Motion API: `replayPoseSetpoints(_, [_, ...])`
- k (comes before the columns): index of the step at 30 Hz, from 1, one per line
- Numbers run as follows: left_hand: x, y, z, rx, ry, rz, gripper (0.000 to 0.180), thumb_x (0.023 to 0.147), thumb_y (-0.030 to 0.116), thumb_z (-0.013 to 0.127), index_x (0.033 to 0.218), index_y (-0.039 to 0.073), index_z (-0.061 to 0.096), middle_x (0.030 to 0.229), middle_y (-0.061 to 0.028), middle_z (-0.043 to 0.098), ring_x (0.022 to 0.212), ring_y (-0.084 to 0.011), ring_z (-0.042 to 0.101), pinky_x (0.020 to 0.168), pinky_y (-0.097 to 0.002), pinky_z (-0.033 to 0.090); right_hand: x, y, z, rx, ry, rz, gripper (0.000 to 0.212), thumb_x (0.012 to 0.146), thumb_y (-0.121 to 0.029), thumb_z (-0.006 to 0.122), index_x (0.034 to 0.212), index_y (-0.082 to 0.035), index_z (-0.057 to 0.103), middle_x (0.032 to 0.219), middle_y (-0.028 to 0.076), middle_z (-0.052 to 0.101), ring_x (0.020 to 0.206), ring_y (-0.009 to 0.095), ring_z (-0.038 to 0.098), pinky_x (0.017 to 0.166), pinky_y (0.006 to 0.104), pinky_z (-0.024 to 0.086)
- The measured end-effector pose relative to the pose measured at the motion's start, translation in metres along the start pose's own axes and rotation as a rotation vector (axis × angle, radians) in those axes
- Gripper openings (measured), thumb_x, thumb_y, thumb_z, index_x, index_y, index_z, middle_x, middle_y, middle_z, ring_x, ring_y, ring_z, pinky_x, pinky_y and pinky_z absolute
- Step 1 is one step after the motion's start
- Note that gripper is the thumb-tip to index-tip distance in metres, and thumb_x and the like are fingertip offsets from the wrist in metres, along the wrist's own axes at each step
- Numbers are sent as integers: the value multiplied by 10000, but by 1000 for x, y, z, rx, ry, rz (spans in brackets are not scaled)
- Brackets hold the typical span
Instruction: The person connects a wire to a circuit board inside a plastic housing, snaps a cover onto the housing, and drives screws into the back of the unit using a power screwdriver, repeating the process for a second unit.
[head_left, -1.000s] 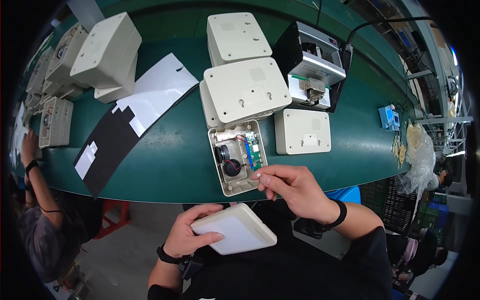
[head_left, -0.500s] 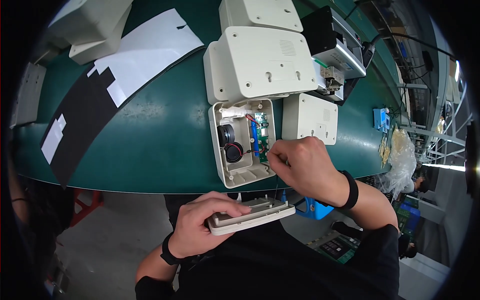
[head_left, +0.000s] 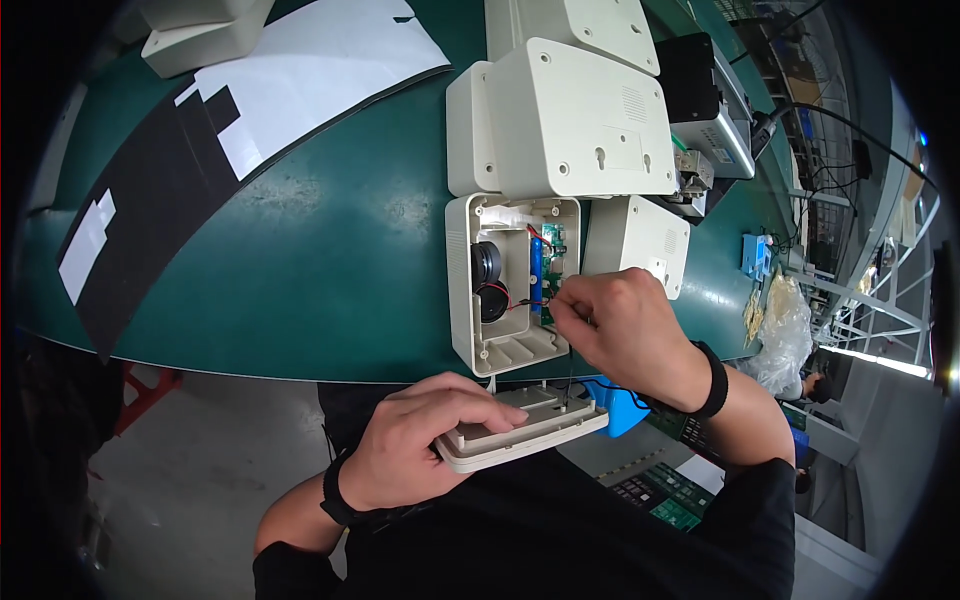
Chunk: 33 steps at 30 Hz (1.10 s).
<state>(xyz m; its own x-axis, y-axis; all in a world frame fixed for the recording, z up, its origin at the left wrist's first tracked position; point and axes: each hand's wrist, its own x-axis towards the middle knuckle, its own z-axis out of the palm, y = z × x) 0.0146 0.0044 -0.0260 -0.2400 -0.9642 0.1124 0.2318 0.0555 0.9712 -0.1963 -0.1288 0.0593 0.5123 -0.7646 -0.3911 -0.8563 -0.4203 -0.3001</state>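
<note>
A worker's L hand is gripping a pale cover just in front of the desk's near edge, while the R hand is pinching, fingertips together, at the near end of a green circuit board; anything btwn them is hidden. The board is lying in an open case, fwd of both hands, long axis running roughly away from the worker, R hand nearer. A thin dark wire is showing btwn cover & R hand.
</note>
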Motion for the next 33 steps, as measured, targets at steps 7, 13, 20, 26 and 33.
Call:
replayPoseSetpoints(7, [0, -1, 3, -53, 18, -16, 286, 769, 5, 861, 1013, 61, 724, 1051, -42, 803, 953, -219, 738, 801, -339, 626, 8, -3, -1, -101, -70, -25, 128, 879, -92, 703, 779, -12, 712, 638, 160, 656, 593, 379, 660, 571, 441, 525])
replayPoseSetpoints(13, [2, -1, 4, -34, 38, 7, 276, 772, 6, 860, 1006, 53, 723, 1036, -41, 806, 958, -220, 737, 802, -341, 626, 14, -3, 3, -137, -84, -45, 136, 871, -89, 697, 763, -8, 690, 647, 174, 652, 612, 397, 658, 588, 461, 532])
replayPoseSetpoints(20, [4, 13, 5, -20, 41, -13, 290, 839, -14, 818, 1090, 43, 685, 1081, -95, 789, 985, -220, 740, 834, -335, 613, 2, 5, -3, -189, -15, -137, 86, 875, -91, 705, 865, -11, 734, 612, 161, 633, 560, 376, 647, 586, 449, 536])
replayPoseSetpoints(26, [0, 29, 25, -175, 203, -188, 368, 977, 22, 718, 1308, 20, 555, 1131, -111, 753, 1054, -195, 725, 937, -349, 573, -60, -8, -30, 114, 493, -135, 415, 865, -176, 815, 1219, 4, 696, 970, 213, 730, 790, 355, 721, 651, 417, 565])
replayPoseSetpoints(33, [74, 68, 9, -175, 77, -469, 422, 1022, 155, 694, 1369, -22, 534, 1174, -154, 739, 1067, -166, 713, 885, -290, 561, -72, 4, -24, 19, 479, -419, 802, 783, -288, 905, 1442, 8, 557, 1253, 220, 689, 1001, 368, 721, 762, 390, 584])
